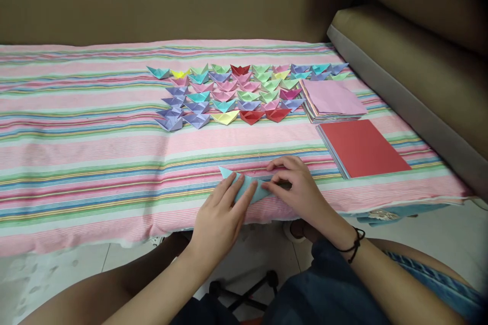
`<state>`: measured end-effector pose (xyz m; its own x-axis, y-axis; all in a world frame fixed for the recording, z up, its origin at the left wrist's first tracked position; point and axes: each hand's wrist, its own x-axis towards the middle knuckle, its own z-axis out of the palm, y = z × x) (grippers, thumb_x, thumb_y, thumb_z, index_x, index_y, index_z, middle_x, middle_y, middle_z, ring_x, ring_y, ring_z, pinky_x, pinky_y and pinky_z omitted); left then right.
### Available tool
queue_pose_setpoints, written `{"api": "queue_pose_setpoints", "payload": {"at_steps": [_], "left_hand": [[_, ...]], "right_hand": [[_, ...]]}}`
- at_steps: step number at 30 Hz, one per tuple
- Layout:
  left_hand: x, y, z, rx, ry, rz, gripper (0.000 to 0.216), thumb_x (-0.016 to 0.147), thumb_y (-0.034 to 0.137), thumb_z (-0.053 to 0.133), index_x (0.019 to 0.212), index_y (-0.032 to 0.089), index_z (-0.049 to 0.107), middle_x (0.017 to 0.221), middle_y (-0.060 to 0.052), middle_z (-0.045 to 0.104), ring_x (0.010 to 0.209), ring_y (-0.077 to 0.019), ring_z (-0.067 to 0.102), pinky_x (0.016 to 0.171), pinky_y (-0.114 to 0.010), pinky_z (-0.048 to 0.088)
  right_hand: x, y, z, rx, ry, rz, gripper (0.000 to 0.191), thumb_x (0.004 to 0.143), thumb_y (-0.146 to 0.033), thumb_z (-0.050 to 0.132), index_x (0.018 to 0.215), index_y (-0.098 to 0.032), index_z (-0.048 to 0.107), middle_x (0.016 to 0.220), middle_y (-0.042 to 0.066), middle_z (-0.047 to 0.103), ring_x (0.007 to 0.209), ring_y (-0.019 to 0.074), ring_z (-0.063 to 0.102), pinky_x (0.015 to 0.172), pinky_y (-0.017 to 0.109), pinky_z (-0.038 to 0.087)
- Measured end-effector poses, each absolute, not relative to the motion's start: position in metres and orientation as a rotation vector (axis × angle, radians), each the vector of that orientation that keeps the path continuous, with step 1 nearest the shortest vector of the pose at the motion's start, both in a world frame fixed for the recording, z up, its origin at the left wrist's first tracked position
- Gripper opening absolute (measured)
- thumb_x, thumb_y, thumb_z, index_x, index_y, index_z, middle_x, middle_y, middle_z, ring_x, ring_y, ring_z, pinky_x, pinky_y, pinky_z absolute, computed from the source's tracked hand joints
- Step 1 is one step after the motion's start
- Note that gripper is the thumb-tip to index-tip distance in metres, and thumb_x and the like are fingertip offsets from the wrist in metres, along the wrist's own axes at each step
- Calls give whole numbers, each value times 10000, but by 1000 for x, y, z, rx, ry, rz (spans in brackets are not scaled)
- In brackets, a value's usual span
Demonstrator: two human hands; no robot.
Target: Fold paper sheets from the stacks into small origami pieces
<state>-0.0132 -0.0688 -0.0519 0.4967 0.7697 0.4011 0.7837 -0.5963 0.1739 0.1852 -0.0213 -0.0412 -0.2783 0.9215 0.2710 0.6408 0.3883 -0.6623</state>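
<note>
A light blue sheet of origami paper point(261, 193), folded into a triangle, lies near the front edge of the cloth-covered surface. My left hand point(221, 208) rests on its left part, fingers stretched and spread over the paper. At the right corner, my right hand point(299, 185) pinches the paper between thumb and a finger, while its other fingers curl above. Part of the sheet is hidden under the left fingers. Beyond the hands stand several rows of small folded paper boats, among them a red boat point(250, 116) and a yellow boat point(225, 117).
To the right lie a stack of paper with a red top sheet point(366, 147) and another stack topped with pink-purple paper point(333, 96). A striped cloth point(95, 157) covers the surface. Brown cushions point(412, 56) border the right side, and a brown backrest point(152, 0) rises behind.
</note>
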Motion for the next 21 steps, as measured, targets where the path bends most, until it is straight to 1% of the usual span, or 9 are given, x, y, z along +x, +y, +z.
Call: {"api": "queue_pose_setpoints", "payload": {"at_steps": [4,8,11,14,18,21], "left_hand": [[-14,-70,-54,-2673,-1360,-642,394,881,113,451,1267,157,518,1328,-142,532,1262,-314,457,919,-451,521],[-13,-69,-55,-2671,-1335,-641,398,873,81,441,1256,145,525,1374,-122,493,1283,-312,431,942,-450,512],[-13,-69,-55,-2672,-1272,-613,411,861,56,439,1259,119,523,1340,-92,535,1278,-322,433,944,-449,515],[-13,-69,-56,-2668,-1274,-604,410,860,56,439,1258,108,523,1325,-89,549,1271,-329,438,929,-452,524],[-11,-70,-57,-2672,-1302,-643,416,857,55,442,1261,113,521,1319,-96,554,1280,-325,430,930,-449,523],[-10,-71,-57,-2664,-1332,-660,407,862,72,453,1259,118,527,1310,-90,563,1275,-325,436,921,-440,529]], "right_hand": [[182,-21,-43,-1360,-2027,497,285,767,-276,688,526,-208,552,903,49,636,944,254,545,828,451,416],[179,-20,-44,-1370,-2021,472,297,767,-268,682,520,-205,529,884,51,625,925,250,540,808,439,419],[178,-21,-43,-1381,-2021,457,311,778,-262,669,522,-201,503,875,49,620,915,244,531,810,436,413],[178,-21,-42,-1396,-2028,440,308,786,-256,658,538,-201,484,879,54,614,915,247,520,806,436,410],[176,-23,-42,-1403,-2029,404,274,766,-259,668,601,-212,455,833,49,589,881,242,506,779,416,411],[173,-26,-43,-1406,-2029,380,259,713,-281,700,691,-224,449,811,36,558,852,238,491,760,395,406]]}}
